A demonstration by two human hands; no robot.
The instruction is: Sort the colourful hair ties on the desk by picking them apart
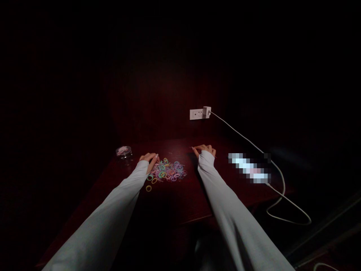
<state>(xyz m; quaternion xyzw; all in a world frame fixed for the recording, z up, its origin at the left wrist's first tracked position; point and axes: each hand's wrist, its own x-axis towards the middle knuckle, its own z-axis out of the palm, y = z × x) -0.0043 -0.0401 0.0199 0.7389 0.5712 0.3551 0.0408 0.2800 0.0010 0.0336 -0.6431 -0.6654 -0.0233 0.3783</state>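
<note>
A loose pile of small coloured hair ties (172, 171) lies on the dark red table (175, 201). My left hand (149, 158) rests at the pile's left edge, its fingers bent and close together; whether anything is between them is too small to tell. To the right of the pile, my right hand (203, 149) is over the table with thumb and index finger pinched together. Something tiny and dark seems to be at those fingertips, but I cannot make it out. Two yellow ties lie a little apart at the near left of the pile.
Behind my left hand stands a clear round container (123, 151) with a pink pattern on top. A white charger (207, 111) sits in the wall socket (196, 114). Its cable (242, 136) loops down the right side, near a blurred, lit device (248, 168).
</note>
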